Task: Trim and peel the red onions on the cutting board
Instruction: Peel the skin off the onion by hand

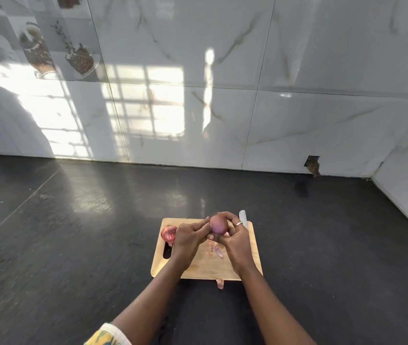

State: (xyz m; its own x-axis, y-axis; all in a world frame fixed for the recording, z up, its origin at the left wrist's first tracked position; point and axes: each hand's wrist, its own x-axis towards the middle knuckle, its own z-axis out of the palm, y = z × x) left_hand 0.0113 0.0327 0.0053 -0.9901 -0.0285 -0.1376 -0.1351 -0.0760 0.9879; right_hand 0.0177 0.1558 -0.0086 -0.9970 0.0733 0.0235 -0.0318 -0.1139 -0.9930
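A smooth purple-pink red onion point(218, 224) is held just above the wooden cutting board point(205, 266). My right hand point(235, 239) cups it, fingers curled over its top and thumb under it. My left hand point(190, 235) pinches the onion's left side with its fingertips. A second red onion point(168, 234), still in dry skin, lies at the board's far left corner, partly hidden by my left hand. Loose pieces of onion skin point(216, 250) lie on the board below my hands.
A knife blade point(243, 218) pokes out behind my right hand at the board's far right corner. One peel scrap point(219, 283) lies on the dark counter point(73, 232) at the board's near edge. A tiled wall rises behind and to the right.
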